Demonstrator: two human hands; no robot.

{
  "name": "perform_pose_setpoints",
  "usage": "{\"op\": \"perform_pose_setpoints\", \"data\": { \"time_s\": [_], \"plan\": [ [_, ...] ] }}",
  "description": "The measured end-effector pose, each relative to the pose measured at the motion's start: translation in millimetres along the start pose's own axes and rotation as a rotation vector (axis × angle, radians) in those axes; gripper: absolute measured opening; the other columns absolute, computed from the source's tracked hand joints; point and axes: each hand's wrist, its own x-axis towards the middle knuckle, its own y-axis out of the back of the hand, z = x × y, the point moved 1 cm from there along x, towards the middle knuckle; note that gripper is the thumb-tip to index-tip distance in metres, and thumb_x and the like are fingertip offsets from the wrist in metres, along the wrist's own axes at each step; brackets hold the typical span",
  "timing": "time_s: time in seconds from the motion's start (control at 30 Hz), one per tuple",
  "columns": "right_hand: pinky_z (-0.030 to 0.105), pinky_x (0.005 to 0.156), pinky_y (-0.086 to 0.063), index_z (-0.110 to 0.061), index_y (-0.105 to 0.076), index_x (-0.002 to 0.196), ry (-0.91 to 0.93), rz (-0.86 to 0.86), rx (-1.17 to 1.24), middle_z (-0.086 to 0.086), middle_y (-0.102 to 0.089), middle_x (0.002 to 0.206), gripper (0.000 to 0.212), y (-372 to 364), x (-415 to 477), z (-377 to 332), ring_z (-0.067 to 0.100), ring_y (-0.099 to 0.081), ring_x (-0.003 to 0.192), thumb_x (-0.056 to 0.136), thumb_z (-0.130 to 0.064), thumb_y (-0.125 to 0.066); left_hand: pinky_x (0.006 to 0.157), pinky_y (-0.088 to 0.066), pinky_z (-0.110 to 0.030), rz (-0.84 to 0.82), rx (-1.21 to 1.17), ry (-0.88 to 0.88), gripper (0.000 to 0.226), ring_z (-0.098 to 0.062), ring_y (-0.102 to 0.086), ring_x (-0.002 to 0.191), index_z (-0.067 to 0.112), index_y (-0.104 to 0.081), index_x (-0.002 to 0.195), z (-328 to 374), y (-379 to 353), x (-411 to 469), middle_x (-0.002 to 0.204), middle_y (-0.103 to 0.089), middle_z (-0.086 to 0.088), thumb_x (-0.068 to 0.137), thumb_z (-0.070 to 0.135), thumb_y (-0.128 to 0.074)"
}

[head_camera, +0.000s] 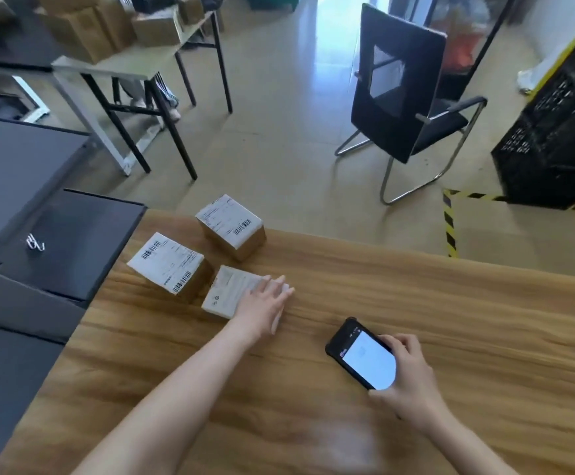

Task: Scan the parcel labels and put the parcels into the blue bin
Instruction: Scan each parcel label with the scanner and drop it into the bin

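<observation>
left hand (pixel 265 303): flat on the nearest parcel (pixel 226 291), fingers straight and slightly spread, a bit blurry tho
right hand (pixel 406 375): fingers curled round the handheld scanner (pixel 365 358), screen lit, roughly 4 o'clock from the left hand
parcels: all at 10 o'clock on the wooden table (pixel 416 303) — second parcel (pixel 169 262) and far parcel (pixel 231 224) sit labels up, just beyond the nearest one
chair (pixel 399 90): 1 o'clock, on the floor past the table

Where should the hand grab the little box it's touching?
Probably from above: the left hand lies flat on the small cardboard parcel with the white label, so thumb and fingers can wrap over its near and far walls. A second labelled cardboard parcel stands close on its left, crowding that side.
</observation>
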Motion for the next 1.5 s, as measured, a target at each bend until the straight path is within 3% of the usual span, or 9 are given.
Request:
{"op": "perform_pose_setpoints", "data": {
  "time_s": [0.23,0.47,0.57,0.67,0.83,1.0,1.23,1.37,1.5],
  "plan": [
    [0.034,0.088,-0.046,-0.03,-0.047,0.13,-0.023,-0.011,-0.018,-0.016,-0.034,0.117,0.087,-10.9,7.2,-11.0,0.01,-0.05,0.094,0.048,-0.028,-0.076,0.107,-0.034,-0.045,0.093,0.046,-0.067,0.095,-0.03,-0.008,0.141,0.03,-0.018,0.148,-6.6,1.8,3.8,0.156,-0.014,-0.004,0.075,0.026,-0.079],
    [0.036,0.09,-0.046,-0.026,-0.047,0.132,0.047,0.001,-0.021,-0.016,-0.032,0.117,0.09,-2.1,17.4,-20.6,0.01,-0.048,0.098,0.048,-0.026,-0.08,0.086,-0.054,-0.045,0.539,-0.373,0.013,0.09,-0.025,-0.023,0.131,0.032,-0.033,0.142,-10.7,39.2,-45.4,0.142,-0.026,-0.004,0.066,0.053,-0.077],
    [0.034,0.087,-0.047,-0.026,-0.046,0.133,0.075,-0.011,-0.025,-0.017,-0.031,0.116,0.092,1.7,18.3,-23.6,0.011,-0.048,0.097,0.047,-0.029,-0.08,0.083,-0.055,-0.038,0.61,-0.538,0.023,0.093,-0.025,-0.033,0.125,0.036,-0.028,0.141,-11.3,40.7,-68.0,0.138,-0.025,-0.005,0.065,0.054,-0.079],
    [0.035,0.087,-0.048,-0.026,-0.046,0.134,0.111,-0.031,-0.046,-0.018,-0.028,0.115,0.094,2.4,15.8,-24.8,0.012,-0.048,0.097,0.046,-0.031,-0.081,0.094,-0.049,-0.036,0.605,-0.658,0.059,0.097,-0.022,-0.034,0.125,0.041,-0.024,0.141,-11.9,29.5,-90.0,0.136,-0.022,-0.005,0.064,0.053,-0.081],
    [0.035,0.089,-0.047,-0.026,-0.044,0.136,0.153,-0.087,-0.096,-0.017,-0.029,0.118,0.096,-4.1,6.8,-25.4,0.012,-0.05,0.096,0.048,-0.032,-0.082,0.1,-0.046,-0.037,0.569,-0.756,0.159,0.096,-0.02,-0.031,0.125,0.043,-0.024,0.137,-17.5,3.1,-127.3,0.131,-0.017,0.0,0.058,0.052,-0.076],
    [0.03,0.083,-0.043,-0.03,-0.041,0.138,0.189,-0.145,-0.135,-0.02,-0.028,0.118,0.096,-14.5,-4.0,-32.2,0.013,-0.049,0.09,0.05,-0.038,-0.078,0.096,-0.05,-0.034,0.554,-0.678,0.295,0.084,-0.016,-0.033,0.122,0.035,-0.034,0.129,-27.9,-41.7,-172.8,0.132,-0.016,0.002,0.055,0.047,-0.074],
    [0.028,0.083,-0.035,-0.031,-0.038,0.139,0.316,-0.213,-0.31,-0.014,-0.031,0.126,0.091,-22.6,-8.7,-50.0,0.007,-0.039,0.084,0.057,-0.039,-0.076,0.107,-0.038,-0.032,0.359,-0.549,0.461,0.098,-0.021,-0.022,0.129,0.033,-0.035,0.139,-34.9,-75.4,-196.2,0.134,-0.018,0.001,0.051,0.06,-0.07],
    [0.029,0.093,-0.034,-0.028,-0.034,0.141,0.38,-0.189,-0.52,-0.009,-0.03,0.128,0.089,-19.9,-0.8,-61.6,0.012,-0.048,0.11,0.061,-0.03,-0.073,0.102,-0.042,-0.032,0.296,-0.479,0.421,0.098,-0.02,-0.022,0.128,0.037,-0.029,0.14,-38.6,-78.9,-194.3,0.139,-0.014,0.0,0.056,0.054,-0.076],
    [0.029,0.094,-0.031,-0.027,-0.032,0.142,0.383,-0.15,-0.627,-0.007,-0.029,0.129,0.091,-13.2,10.2,-72.4,0.013,-0.046,0.113,0.062,-0.029,-0.075,0.09,-0.052,-0.032,0.287,-0.409,0.367,0.098,-0.02,-0.017,0.132,0.042,-0.02,0.141,-45.7,-80.6,-192.8,0.142,-0.012,0.001,0.062,0.042,-0.078]
  ]
}}
